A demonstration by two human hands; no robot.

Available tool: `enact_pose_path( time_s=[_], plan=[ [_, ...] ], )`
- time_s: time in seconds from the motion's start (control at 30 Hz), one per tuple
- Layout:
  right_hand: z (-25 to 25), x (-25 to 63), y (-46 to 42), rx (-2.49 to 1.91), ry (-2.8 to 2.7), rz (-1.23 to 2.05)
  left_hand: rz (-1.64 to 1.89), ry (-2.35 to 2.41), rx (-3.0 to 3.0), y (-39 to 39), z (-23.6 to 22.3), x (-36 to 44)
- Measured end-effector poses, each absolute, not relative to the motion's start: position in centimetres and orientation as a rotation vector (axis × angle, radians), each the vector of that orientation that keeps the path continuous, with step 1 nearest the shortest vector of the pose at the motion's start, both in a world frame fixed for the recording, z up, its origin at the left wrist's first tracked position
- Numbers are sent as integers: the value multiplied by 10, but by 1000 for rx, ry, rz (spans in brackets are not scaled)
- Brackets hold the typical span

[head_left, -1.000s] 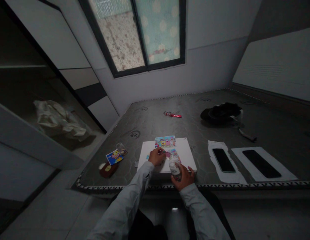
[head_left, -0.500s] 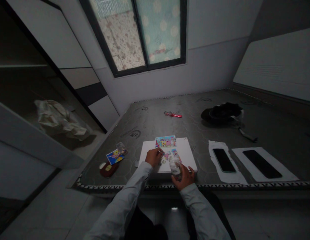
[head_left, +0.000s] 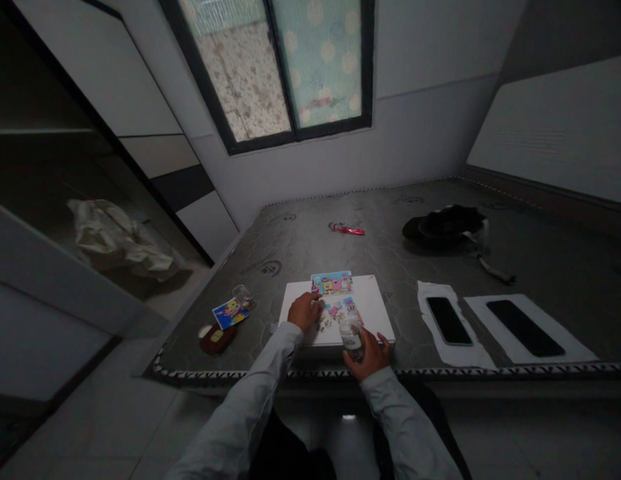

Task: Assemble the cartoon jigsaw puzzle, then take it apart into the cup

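A white flat box [head_left: 375,307] lies in front of me with a colourful cartoon picture card [head_left: 331,283] at its far side. Nearer lies a partly joined jigsaw puzzle [head_left: 336,312] with small loose pieces about it. My left hand [head_left: 305,313] is over the puzzle's left edge, its fingers bent together; whatever they pinch is too small to make out. In my right hand [head_left: 370,357] is a small clear jar [head_left: 351,333], tilted by the box's front edge, with small bits low inside it.
Left on the grey mattress [head_left: 300,247] lie a blue-yellow card [head_left: 231,312], a clear container [head_left: 244,297] and a brown case [head_left: 217,340]. A red-handled tool [head_left: 347,229] lies behind. Rightward are a dark cap [head_left: 445,225] and two phones, one dark [head_left: 525,328], one light-edged [head_left: 449,321], on white paper.
My left hand has shifted slightly left and up, baring a bit more of the puzzle's left side. My right hand and the jar stay where they were.
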State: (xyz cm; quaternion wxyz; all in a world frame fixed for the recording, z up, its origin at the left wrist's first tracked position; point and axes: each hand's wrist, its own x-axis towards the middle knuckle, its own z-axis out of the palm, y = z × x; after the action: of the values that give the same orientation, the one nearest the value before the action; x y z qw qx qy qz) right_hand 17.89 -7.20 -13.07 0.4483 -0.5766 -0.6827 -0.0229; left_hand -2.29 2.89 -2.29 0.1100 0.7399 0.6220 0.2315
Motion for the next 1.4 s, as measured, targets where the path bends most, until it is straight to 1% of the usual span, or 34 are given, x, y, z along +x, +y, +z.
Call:
enact_pose_path(
  time_s=[0.1,0.27,0.47,0.73,0.9,1.1,1.3,1.4],
  plan=[
    [-134,180,-71,-1417,-1685,-85,670,1830,2217,26,-17,-14],
    [-141,185,-66,-1366,-1740,-179,480,1805,2277,19,-12,7],
    [-142,187,-65,-1396,-1752,-140,367,1887,2204,18,-16,19],
    [-143,187,-65,-1381,-1759,-160,466,1837,2069,20,-16,19],
    [-142,186,-65,-1384,-1746,-187,461,1773,2157,17,-16,16],
    [-143,186,-65,-1391,-1756,-194,439,1802,2168,16,-12,11],
    [-144,186,-64,-1352,-1728,-216,591,1883,2149,22,-17,10],
    [-144,187,-64,-1356,-1739,-205,580,1814,2187,28,-19,20]
  ],
)
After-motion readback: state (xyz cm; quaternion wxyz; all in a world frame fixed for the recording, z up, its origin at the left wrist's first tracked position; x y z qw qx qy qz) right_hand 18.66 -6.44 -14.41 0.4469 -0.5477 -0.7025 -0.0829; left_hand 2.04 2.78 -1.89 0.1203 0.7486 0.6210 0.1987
